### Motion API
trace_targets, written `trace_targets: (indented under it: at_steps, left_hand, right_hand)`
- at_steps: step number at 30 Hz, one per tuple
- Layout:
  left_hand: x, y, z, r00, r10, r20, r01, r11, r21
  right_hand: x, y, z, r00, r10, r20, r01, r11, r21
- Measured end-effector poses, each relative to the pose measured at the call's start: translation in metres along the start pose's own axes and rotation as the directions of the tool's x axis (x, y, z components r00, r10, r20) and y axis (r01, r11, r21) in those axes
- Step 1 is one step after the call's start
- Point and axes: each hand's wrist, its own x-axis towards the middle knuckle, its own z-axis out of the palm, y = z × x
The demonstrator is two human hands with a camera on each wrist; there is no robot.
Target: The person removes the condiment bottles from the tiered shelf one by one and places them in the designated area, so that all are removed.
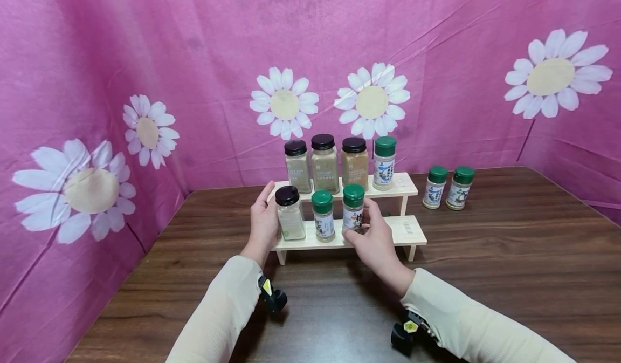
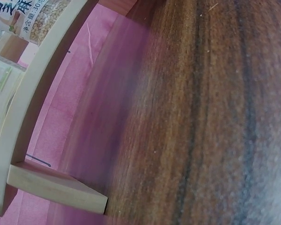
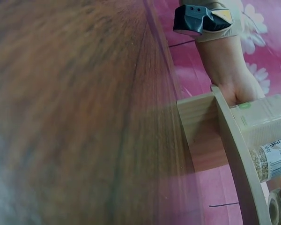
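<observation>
My right hand [image 1: 375, 241] pinches a green-capped spice jar [image 1: 353, 212] between thumb and fingers over the lower shelf of a pale two-step wooden rack [image 1: 409, 232]. In the right wrist view, the held jar's round base [image 3: 277, 208] shows past the shelf edge. Left of it stands a green-capped sesame jar [image 1: 324, 220]. At the shelf's left end is a square black-lidded glass jar [image 1: 291, 217]. Right beside that jar and the rack's end is my left hand [image 1: 264, 223], its index finger straight and pointing up; its other fingers are partly hidden.
On the upper step stand black-lidded jars [image 1: 325, 163] and a green-capped jar [image 1: 385, 166]. Two more green-capped jars, one at the left [image 1: 434, 187] and one at the right [image 1: 459, 189], stand on the wooden table [image 1: 509, 255]. Behind hangs a pink flowered cloth [image 1: 213, 82].
</observation>
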Motion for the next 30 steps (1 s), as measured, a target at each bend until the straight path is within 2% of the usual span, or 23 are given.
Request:
trace_targets:
  at_steps: [14, 24, 30]
  left_hand:
    - [-0.002, 0.003, 0.000, 1.000, 0.001, 0.016, -0.001, 1.000, -0.015]
    - [-0.001, 0.002, 0.000, 1.000, 0.009, 0.019, -0.009, 1.000, 0.006]
    - [-0.001, 0.002, 0.000, 1.000, 0.008, 0.021, -0.008, 1.000, 0.000]
  right_hand:
    - [-0.003, -0.002, -0.007, 0.999, -0.011, -0.048, 0.013, 0.999, 0.031]
    - [-0.003, 0.000, -0.018, 0.990, -0.100, -0.098, 0.106, 0.993, 0.054]
    - [-0.001, 0.003, -0.025, 0.961, -0.209, -0.181, 0.221, 0.974, 0.051]
